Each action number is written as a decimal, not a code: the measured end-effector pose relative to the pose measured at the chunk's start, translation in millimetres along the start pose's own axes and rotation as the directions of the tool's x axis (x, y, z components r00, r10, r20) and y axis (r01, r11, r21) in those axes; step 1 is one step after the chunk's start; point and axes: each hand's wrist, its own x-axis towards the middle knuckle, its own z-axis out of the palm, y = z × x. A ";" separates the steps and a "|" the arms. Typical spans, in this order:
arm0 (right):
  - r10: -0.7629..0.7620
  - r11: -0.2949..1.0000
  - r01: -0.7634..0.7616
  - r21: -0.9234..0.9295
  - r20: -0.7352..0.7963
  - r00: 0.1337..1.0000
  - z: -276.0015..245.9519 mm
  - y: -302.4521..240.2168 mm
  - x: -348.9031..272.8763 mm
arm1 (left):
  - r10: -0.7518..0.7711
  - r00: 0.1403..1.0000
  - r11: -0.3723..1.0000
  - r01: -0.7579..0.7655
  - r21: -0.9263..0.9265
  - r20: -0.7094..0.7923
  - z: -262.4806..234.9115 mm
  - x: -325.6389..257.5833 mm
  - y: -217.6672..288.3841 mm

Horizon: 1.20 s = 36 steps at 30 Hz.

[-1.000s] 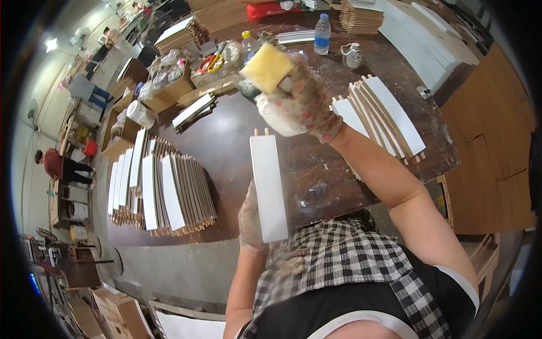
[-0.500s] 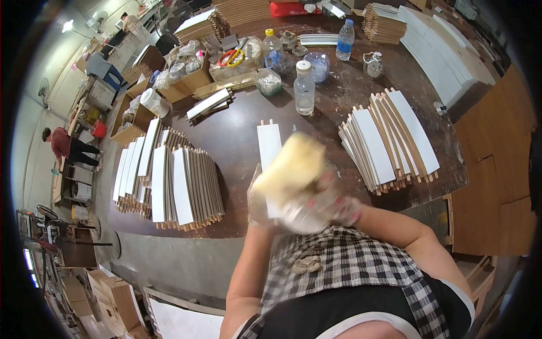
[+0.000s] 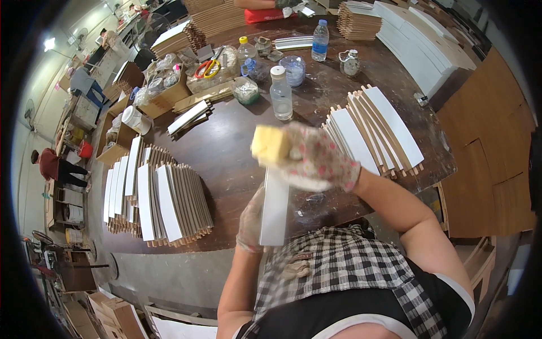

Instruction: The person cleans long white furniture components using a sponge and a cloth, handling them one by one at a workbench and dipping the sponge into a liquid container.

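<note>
My right hand (image 3: 316, 155), in a patterned work glove, grips a yellow sponge (image 3: 269, 144) over the far end of a white slat (image 3: 275, 212). The sponge hides that end. My gloved left hand (image 3: 250, 223) is closed along the slat's left edge, close to my apron. On the table's left lies a stack of white slats with wooden pegs (image 3: 169, 200). To the right, more pegged slats (image 3: 377, 133) lean together in a fanned row.
A clear bottle (image 3: 280, 93) stands beyond my hands, near a glass jar (image 3: 246, 90) and a blue-labelled water bottle (image 3: 320, 40). Scissors (image 3: 210, 68) rest by a box of bagged items (image 3: 164, 90). White panels (image 3: 420, 53) are stacked at the far right. Other people work nearby.
My right hand has swept the sponge away from me toward the slat's far end, uncovering its near part. The slat sits nearer my body. A co-worker's arm now shows at the table's far edge.
</note>
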 end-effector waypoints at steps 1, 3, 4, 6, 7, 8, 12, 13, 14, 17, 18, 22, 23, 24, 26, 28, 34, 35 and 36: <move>0.027 0.990 -0.016 0.140 -0.080 0.996 -1.4 11.9 7.4 | 0.144 0.983 0.913 -0.176 0.368 0.113 -9.1 -0.8 -3.2; -0.003 0.994 -0.010 -0.107 -0.124 0.992 -13.3 28.9 15.8 | 0.040 0.989 0.987 -0.062 0.150 0.145 -8.7 -6.0 0.2; -0.005 0.988 -0.019 -0.152 -0.158 0.987 -20.1 22.0 25.2 | -0.001 0.986 0.999 -0.005 0.036 0.164 -7.4 -9.2 4.3; 0.348 0.693 -0.185 0.696 -0.098 0.932 -17.5 10.8 32.3 | -0.005 0.985 0.999 -0.005 0.053 0.172 -8.7 -14.0 8.1; 0.398 0.637 -0.272 0.721 -0.005 0.917 -19.5 11.2 27.6 | 0.013 0.991 0.999 -0.020 0.048 0.132 -4.6 -15.6 8.2; 0.441 0.575 -0.358 0.736 0.090 0.893 -21.0 7.8 21.5 | 0.031 0.995 0.998 -0.035 0.044 0.090 -3.2 -16.3 7.7; 0.436 0.457 -0.223 0.861 0.001 0.900 17.8 -21.2 -20.5 | -0.003 0.979 0.994 -0.019 0.106 0.204 -15.6 -14.2 10.2; 0.453 0.546 -0.234 0.805 -0.048 0.890 26.4 -31.2 -24.8 | -0.058 0.997 0.998 0.058 -0.007 0.044 -16.0 -11.8 4.1; 0.294 0.814 -0.117 0.569 -0.230 0.928 35.1 -25.9 -31.2 | 0.108 0.983 0.887 -0.162 0.432 0.146 -28.3 -8.4 -2.3; 0.361 0.652 -0.139 0.745 -0.144 0.922 49.4 -8.1 -47.4 | 0.307 0.897 0.499 -0.437 0.748 0.319 -35.2 -4.9 -24.6; 0.485 0.405 -0.192 0.894 -0.031 0.874 51.0 -6.1 -49.7 | 0.343 0.904 0.599 -0.421 0.681 0.257 -27.3 -7.7 -29.8; 0.558 0.295 -0.073 0.953 -0.110 0.822 63.2 -27.2 -40.0 | 0.495 0.829 0.080 -0.342 0.936 0.260 -6.7 -0.3 -30.7; 0.556 0.410 -0.157 0.899 -0.110 0.824 59.7 -30.1 -37.8 | 0.488 0.793 -0.323 -0.224 0.919 0.365 -8.6 2.9 -29.8; 0.593 0.315 -0.222 0.923 -0.009 0.805 53.7 -27.6 -37.6 | 0.587 0.757 -0.050 -0.319 0.946 0.286 -8.2 6.6 -28.1; 0.626 -0.338 -0.238 0.910 0.407 0.665 45.1 -23.9 -34.8 | 0.666 0.742 0.389 -0.432 0.814 0.075 -3.6 14.3 -24.2; 0.660 0.038 -0.253 0.967 0.166 0.733 35.0 -37.2 -27.9 | 0.655 0.742 0.673 -0.488 0.555 -0.141 1.7 21.8 -22.6; 0.490 0.512 -0.314 0.800 0.027 0.871 -5.0 -16.6 -35.1 | 0.732 0.679 0.434 -0.530 0.728 0.057 -25.8 19.8 -7.1; 0.454 0.644 -0.359 0.676 0.040 0.890 -6.2 -8.9 -37.7 | 0.700 0.714 0.521 -0.537 0.663 0.029 -22.6 18.8 -4.4; 0.429 0.596 -0.333 0.730 0.062 0.901 -5.0 -7.2 -37.1 | 0.664 0.747 0.605 -0.535 0.590 -0.003 -16.2 17.7 -3.5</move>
